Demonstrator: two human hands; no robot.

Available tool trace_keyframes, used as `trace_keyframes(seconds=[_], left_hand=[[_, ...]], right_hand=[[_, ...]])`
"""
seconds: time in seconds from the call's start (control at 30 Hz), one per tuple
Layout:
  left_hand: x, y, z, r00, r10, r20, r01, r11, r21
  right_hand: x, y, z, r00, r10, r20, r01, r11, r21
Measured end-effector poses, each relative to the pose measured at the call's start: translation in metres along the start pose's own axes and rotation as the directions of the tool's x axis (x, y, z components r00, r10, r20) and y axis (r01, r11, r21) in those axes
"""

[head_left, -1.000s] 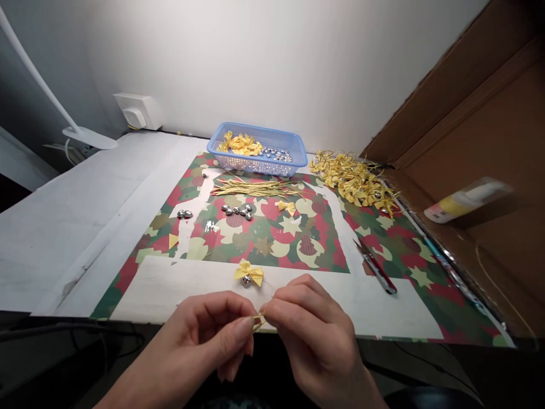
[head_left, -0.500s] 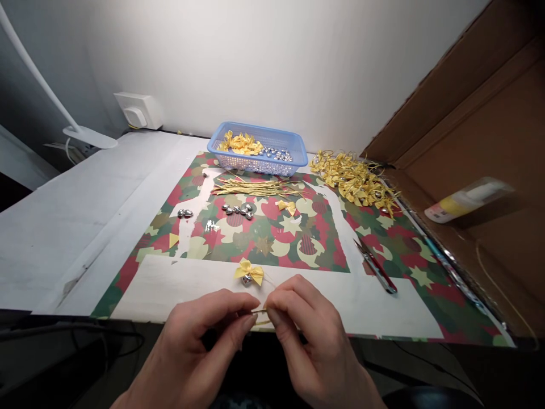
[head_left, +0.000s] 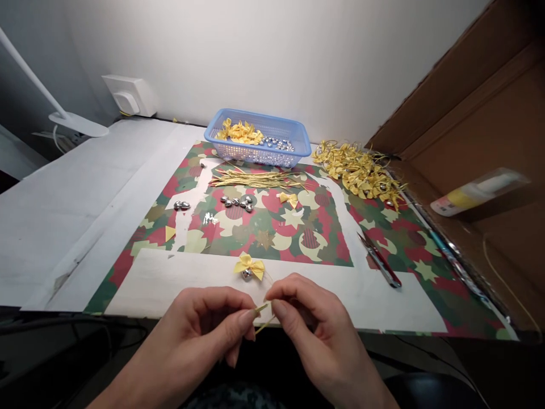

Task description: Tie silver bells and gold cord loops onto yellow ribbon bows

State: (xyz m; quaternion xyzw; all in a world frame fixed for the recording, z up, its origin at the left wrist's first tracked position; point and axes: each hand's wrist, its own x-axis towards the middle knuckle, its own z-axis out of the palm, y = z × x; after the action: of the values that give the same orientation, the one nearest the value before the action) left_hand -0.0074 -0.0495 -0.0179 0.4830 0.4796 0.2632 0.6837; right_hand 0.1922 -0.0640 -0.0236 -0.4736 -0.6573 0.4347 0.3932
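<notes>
At the table's front edge my left hand (head_left: 217, 326) pinches a thin yellow cord (head_left: 264, 325) between thumb and forefinger. My right hand (head_left: 315, 324) is closed on the same cord just to the right, its fingertips close to the left ones. Right behind the fingers lies a yellow ribbon bow with a silver bell (head_left: 248, 267) on white paper; a thin strand runs from it toward my right hand. Farther back are a loose yellow bow (head_left: 288, 200), several silver bells (head_left: 237, 203) and a bundle of yellow cords (head_left: 255, 179).
A blue basket (head_left: 259, 156) holds yellow bows and silver bells at the back. Finished-looking bows are heaped (head_left: 357, 170) to its right. Red-handled thread snips (head_left: 380, 261) lie at the right, near a bottle (head_left: 477, 193) by the cardboard wall (head_left: 481, 113). A white lamp (head_left: 79, 125) stands left.
The cord between my fingertips has turned from nearly level to slanting, with a loop showing below. My hands have drawn slightly apart; the camera view has shifted a little.
</notes>
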Motion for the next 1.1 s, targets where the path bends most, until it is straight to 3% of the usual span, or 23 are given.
trace_keyframes(seconds=[0.4,0.6,0.77,0.93,1.1], left_hand=[[0.0032,-0.0055,-0.0031,1.0,0.019,-0.003,-0.019,0.999,0.042],[0.0031,-0.0053,-0.0051,1.0,0.021,0.017,-0.023,0.991,0.131],[0.0051,-0.0048,-0.0045,0.992,0.123,-0.016,-0.119,0.98,0.161],[0.0061,-0.0063,-0.0049,0.983,0.181,0.009,-0.181,0.982,0.061],[0.0047,-0.0024,-0.0055,0.991,0.12,0.053,-0.121,0.992,0.022]], right_hand=[[0.0063,-0.0084,0.0017,0.996,-0.088,0.009,0.088,0.968,-0.233],[0.0054,-0.0096,0.0004,0.995,-0.101,0.011,0.101,0.961,-0.256],[0.0064,-0.0067,0.0022,0.992,-0.127,-0.006,0.124,0.976,-0.18],[0.0055,-0.0054,0.0006,0.999,-0.035,0.022,0.036,0.997,-0.07],[0.0039,-0.0072,0.0007,0.994,0.083,0.076,-0.078,0.995,-0.064]])
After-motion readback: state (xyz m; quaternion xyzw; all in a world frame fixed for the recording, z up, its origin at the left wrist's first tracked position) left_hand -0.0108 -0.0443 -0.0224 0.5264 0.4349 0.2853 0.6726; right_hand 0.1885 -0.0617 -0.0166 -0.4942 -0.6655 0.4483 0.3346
